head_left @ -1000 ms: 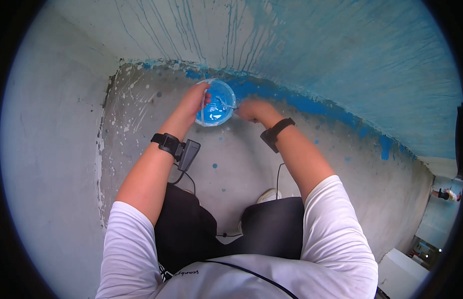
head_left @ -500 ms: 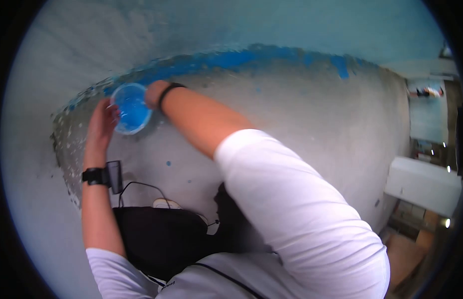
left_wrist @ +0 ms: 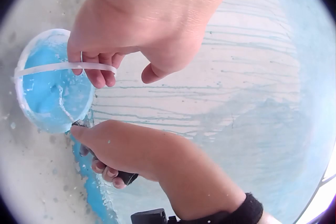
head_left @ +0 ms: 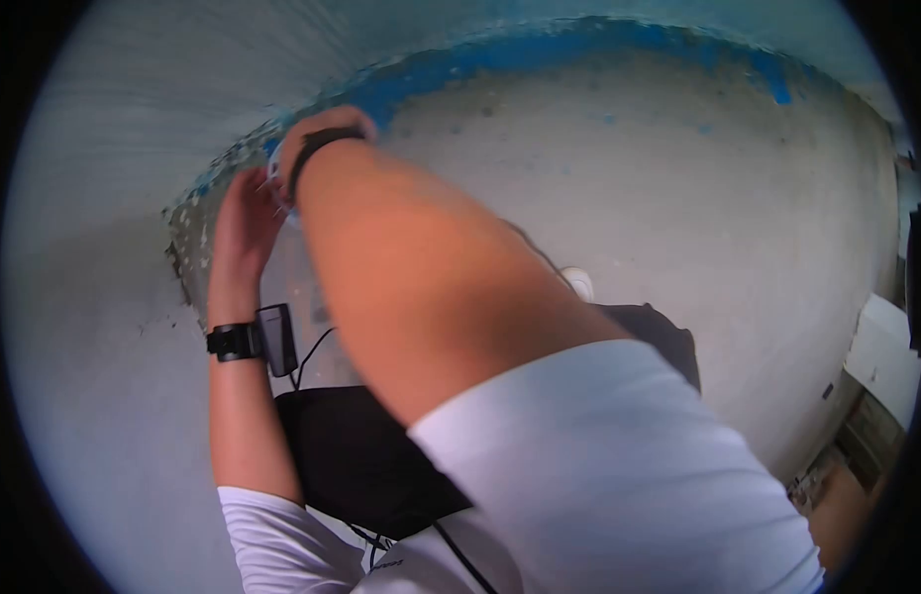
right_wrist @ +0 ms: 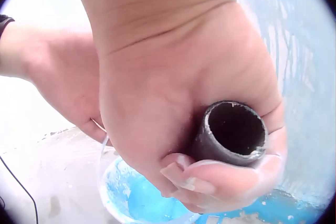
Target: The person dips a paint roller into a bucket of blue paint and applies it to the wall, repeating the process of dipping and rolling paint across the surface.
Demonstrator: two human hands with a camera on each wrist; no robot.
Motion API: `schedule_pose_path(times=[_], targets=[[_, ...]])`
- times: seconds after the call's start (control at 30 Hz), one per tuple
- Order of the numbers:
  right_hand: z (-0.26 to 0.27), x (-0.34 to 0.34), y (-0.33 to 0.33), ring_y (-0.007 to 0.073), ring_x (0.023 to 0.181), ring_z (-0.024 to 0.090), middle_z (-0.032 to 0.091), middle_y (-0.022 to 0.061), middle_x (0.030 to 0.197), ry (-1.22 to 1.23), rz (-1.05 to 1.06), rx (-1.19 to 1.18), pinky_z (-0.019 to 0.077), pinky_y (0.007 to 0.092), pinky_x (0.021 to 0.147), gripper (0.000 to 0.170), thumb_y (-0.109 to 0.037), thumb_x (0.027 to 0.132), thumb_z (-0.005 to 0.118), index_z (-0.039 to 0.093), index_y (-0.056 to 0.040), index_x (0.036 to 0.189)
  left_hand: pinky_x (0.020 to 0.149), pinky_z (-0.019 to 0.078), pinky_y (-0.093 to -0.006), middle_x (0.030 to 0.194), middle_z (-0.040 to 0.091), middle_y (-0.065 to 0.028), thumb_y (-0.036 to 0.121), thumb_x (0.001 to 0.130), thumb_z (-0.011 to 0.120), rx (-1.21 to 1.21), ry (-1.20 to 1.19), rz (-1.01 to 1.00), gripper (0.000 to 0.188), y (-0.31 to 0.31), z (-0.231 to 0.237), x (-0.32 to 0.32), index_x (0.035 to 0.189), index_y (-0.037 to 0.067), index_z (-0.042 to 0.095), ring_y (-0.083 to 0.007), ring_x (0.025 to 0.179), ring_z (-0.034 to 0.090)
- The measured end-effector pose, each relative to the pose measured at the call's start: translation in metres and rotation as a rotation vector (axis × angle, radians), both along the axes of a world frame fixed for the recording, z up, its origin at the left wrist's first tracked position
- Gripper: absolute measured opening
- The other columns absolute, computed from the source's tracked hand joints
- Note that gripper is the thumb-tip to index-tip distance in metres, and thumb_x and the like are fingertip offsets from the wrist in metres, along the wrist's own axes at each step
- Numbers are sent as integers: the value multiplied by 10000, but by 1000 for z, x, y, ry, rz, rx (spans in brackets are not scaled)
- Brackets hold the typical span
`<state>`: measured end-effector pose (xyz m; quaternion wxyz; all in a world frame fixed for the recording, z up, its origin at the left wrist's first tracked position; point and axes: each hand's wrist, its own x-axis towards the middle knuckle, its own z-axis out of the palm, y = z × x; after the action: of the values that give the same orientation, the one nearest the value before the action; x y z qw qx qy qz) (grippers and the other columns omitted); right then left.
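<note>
A white-rimmed bucket [left_wrist: 20, 95] of bright blue paint is at the left of the left wrist view, beside the wall's foot. My left hand [left_wrist: 142, 29] has its fingers hooked round the bucket's thin white handle [left_wrist: 50, 68], thumb apart. My right hand [right_wrist: 173, 98] grips the hollow black tube handle [right_wrist: 209, 148] of a tool, its open end facing the right wrist camera. A whitish thin part [left_wrist: 64, 106] of the tool reaches over the rim into the paint; I cannot tell its kind. In the head view, my right hand [head_left: 356, 123] and arm hide most of the bucket.
A pale wall [left_wrist: 252, 77] with blue drips rises by the bucket. Wet blue paint [head_left: 431, 79] runs along its foot on the grey floor [head_left: 678, 188]. A black cable [head_left: 312, 358] hangs from my left wrist device. A white box [head_left: 881, 342] stands far right.
My view has turned to the right. The bucket and both hands now appear further left, and my right arm has swung across, covering most of the bucket. The left hand stays at the bucket.
</note>
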<state>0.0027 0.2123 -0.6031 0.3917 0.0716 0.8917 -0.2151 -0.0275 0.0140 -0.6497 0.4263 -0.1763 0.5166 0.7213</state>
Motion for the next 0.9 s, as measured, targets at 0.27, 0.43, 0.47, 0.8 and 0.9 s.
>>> schedule_pose_path(times=[0.27,0.43,0.47,0.8,0.9], targets=[[-51,29,46,270,1141,583,600,92,1257,110,289,165,488,407,877,319,-204,871,555,661,-131,1163,805,449,-306,905,559,-58,290,917,524,-160,147,29,274,15,19,18,1033,44,565,-178,833,544],[-96,42,67,284,1002,632,645,134,1113,288,261,-27,510,405,793,335,-305,896,516,651,-89,1114,792,440,-293,902,558,-51,284,902,540,-183,153,38,261,20,22,19,1017,54,582,-161,831,538],[-95,42,73,282,917,656,671,132,1024,380,258,-102,521,399,751,359,-346,901,518,638,-79,1110,792,440,-293,902,558,-51,284,902,540,-180,159,51,261,18,21,19,1017,54,582,-161,831,538],[-79,30,107,70,511,482,519,-25,642,-375,-316,-549,442,227,461,336,-439,900,583,614,-108,955,786,429,-278,903,571,-44,304,889,549,-170,167,53,281,16,21,20,1020,58,588,-144,827,542],[-69,34,112,38,452,386,432,-55,572,-485,-453,-612,339,182,418,366,-453,896,592,650,-97,954,786,427,-272,880,563,-30,287,900,535,-189,163,39,262,16,19,21,1016,59,595,-138,809,534]])
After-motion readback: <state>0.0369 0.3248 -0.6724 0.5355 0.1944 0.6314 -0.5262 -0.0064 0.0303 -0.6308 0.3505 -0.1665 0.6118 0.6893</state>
